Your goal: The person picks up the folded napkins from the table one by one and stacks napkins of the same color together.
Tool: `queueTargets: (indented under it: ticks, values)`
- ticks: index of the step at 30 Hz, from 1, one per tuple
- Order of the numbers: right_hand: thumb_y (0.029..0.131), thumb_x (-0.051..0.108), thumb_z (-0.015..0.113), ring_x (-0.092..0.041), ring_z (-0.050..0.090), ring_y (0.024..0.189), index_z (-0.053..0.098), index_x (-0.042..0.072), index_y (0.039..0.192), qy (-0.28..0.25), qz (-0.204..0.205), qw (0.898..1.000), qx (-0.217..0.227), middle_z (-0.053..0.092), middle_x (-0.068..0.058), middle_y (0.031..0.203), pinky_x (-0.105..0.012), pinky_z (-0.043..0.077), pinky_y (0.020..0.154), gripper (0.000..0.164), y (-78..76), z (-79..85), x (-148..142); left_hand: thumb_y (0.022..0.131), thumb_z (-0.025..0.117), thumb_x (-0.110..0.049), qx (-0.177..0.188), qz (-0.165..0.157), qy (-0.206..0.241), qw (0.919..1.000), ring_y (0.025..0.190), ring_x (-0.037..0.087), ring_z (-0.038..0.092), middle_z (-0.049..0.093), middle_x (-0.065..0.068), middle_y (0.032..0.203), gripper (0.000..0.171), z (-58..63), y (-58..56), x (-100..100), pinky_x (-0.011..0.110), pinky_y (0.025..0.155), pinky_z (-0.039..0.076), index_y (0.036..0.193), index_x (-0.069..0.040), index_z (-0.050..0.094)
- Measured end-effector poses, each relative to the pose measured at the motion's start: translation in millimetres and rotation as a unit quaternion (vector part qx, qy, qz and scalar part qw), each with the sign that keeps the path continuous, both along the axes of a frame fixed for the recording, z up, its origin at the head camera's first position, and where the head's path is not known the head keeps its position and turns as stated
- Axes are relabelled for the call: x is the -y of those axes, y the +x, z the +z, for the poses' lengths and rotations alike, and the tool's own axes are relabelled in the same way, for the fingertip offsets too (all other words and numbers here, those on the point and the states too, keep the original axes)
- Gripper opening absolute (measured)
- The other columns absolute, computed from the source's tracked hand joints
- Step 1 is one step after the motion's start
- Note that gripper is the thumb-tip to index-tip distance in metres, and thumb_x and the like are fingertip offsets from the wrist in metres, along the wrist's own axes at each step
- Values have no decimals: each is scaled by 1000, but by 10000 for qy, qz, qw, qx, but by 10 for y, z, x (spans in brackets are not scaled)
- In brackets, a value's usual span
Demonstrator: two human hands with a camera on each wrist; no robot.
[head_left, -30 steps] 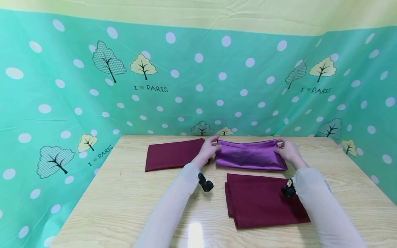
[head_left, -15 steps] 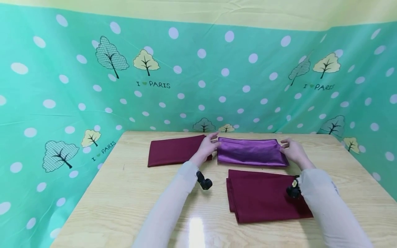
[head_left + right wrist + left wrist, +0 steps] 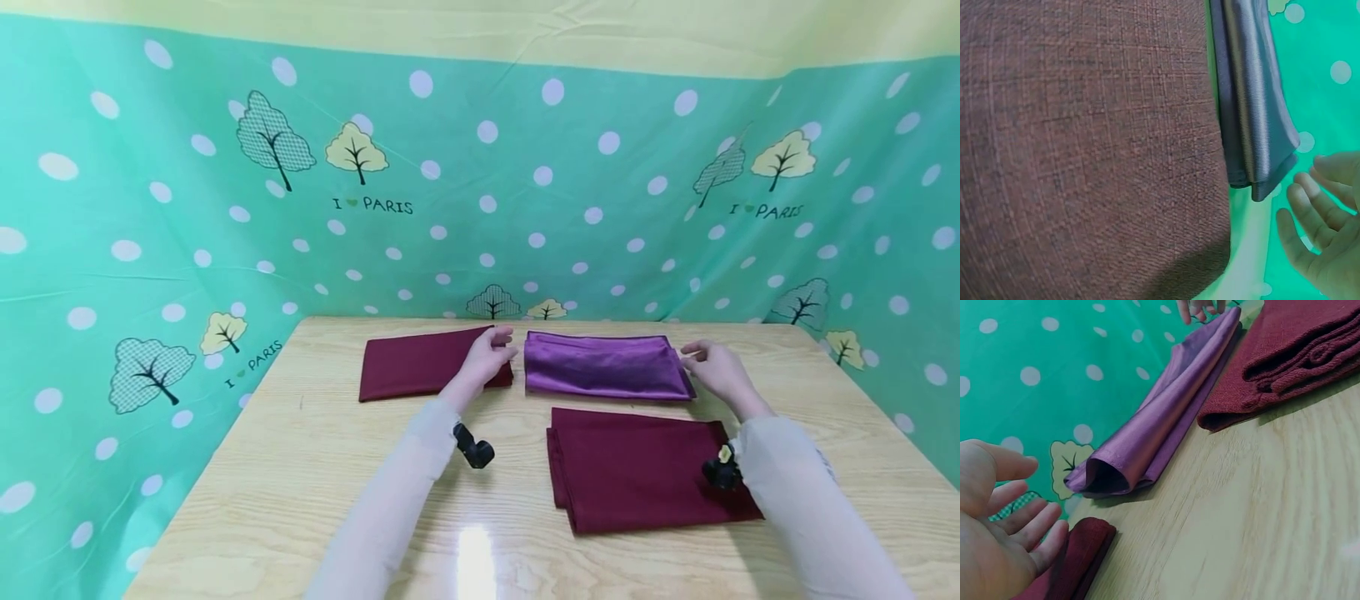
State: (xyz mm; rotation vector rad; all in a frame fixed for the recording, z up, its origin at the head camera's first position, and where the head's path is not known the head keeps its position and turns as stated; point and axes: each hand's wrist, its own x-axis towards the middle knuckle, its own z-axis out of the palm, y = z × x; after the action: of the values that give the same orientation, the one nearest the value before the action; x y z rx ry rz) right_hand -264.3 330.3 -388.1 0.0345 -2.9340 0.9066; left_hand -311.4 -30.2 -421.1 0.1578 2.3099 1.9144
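At the far side of the tabletop (image 3: 247,533), right of the middle, the purple cloth (image 3: 606,367) lies folded into a long strip in front of the green curtain (image 3: 450,179). My left hand (image 3: 483,357) is off its left end, with the fingers apart and loosely bent, holding nothing. It is over the right end of the far dark red cloth (image 3: 412,364); whether my fingers brush that cloth, I can't quite tell. My right hand (image 3: 716,371) is just beside the purple cloth's right end, fingers spread and slightly bent, pinching nothing. From the right wrist there seems to be a small gap, though the angle is poor, and I won't swear to it.

Nearer, on the right, the larger dark red cloth (image 3: 645,475) lies folded, its layers stepped unevenly at the left end, under my right wrist.

I'd judge that I am at the end of laying and straightening the purple cloth, with both hands free of it. It isn't pressed flat: its left end gapes in a rounded loop, and one layer sticks out at the near right corner. To my mind the next move calls for lifting both hands clear without snagging the slippery fabric, or for a light flat press at the two ends if a neater fold is wanted.
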Motion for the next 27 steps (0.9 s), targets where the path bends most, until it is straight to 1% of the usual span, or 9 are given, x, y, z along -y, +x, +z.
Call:
queueTargets:
  ticks: [2,3,4,7,13,17,20,23,27]
  values:
    - [92,15,47,-31,60,79,51,-10,114,11,51,10000,30,60,-28,96,-29,44,59,34,16,18,9,90,54,-9,-16,13,-46,10000,111,28,50,47,17,130,44,4,25,21,36,92,44,132,-4,43]
    - [92,16,45,-33,59,81,50,-10,115,46,166,9998,58,59,-30,99,-30,44,59,34,28,28,11,90,55,-9,-6,22,-56,10000,111,28,51,48,17,129,43,10,41,29,36,92,44,131,-4,44]
    - [93,17,45,-33,59,83,50,-10,116,70,197,9998,78,58,-29,100,-29,44,59,35,37,40,17,90,55,-8,-5,18,-59,10000,110,28,51,48,17,129,43,14,53,36,36,92,44,131,-4,44]
    - [94,20,45,-34,59,85,51,-8,116,145,314,9994,51,58,-29,101,-29,44,60,36,77,86,37,90,55,-8,-50,-8,-149,9999,109,28,52,50,16,127,42,44,105,46,37,91,45,130,-4,45]
    - [93,18,47,-37,58,88,54,-8,113,259,521,9982,-167,61,-27,97,-38,48,65,33,150,129,38,89,55,-8,-135,-163,-222,9995,109,29,52,49,18,128,42,80,191,69,38,90,46,129,-4,45]
    - [92,17,50,-39,58,90,56,-7,111,327,665,9970,-220,61,-26,97,-44,48,69,31,190,119,36,89,56,-11,-212,-289,-404,9985,107,26,53,50,16,126,41,86,241,92,35,87,47,128,-5,47]
    - [91,17,52,-38,59,87,57,-7,111,377,758,9962,-203,62,-24,96,-47,48,71,31,234,118,40,89,57,-12,-273,-405,-574,9972,106,25,54,52,14,124,39,108,288,93,33,85,48,126,-6,48]
    - [91,16,53,-34,61,84,57,-6,111,427,891,9950,-126,63,-21,96,-47,48,71,30,276,115,35,88,57,-11,-367,-510,-709,9955,105,25,54,54,11,123,37,141,344,86,33,84,48,125,-7,50]
    - [91,16,53,-30,61,84,57,-5,111,447,1079,9932,-12,63,-18,96,-45,48,71,29,327,124,44,87,58,-11,-431,-604,-791,9941,98,19,56,56,10,118,36,166,406,71,31,81,49,122,-6,51]
